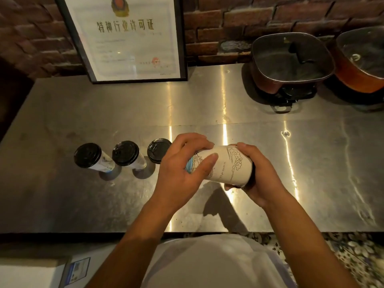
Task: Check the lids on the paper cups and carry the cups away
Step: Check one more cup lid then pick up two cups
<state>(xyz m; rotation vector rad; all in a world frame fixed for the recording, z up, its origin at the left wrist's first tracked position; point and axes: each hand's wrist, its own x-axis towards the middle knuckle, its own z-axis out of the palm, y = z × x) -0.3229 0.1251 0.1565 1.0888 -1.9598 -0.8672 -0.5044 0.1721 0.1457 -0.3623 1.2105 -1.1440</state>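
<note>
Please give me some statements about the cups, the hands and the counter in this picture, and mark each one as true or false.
1. Three paper cups with black lids stand upright on the metal counter, for example the leftmost cup. True.
2. The held cup stands upright on the counter. False: it is tipped on its side, in the grip of both hands.
3. The left hand grips the held cup near its bottom end. True.
4. The right hand rests flat on the counter. False: it wraps the cup's other end.
5. A framed certificate leans against the brick wall. True.
</note>
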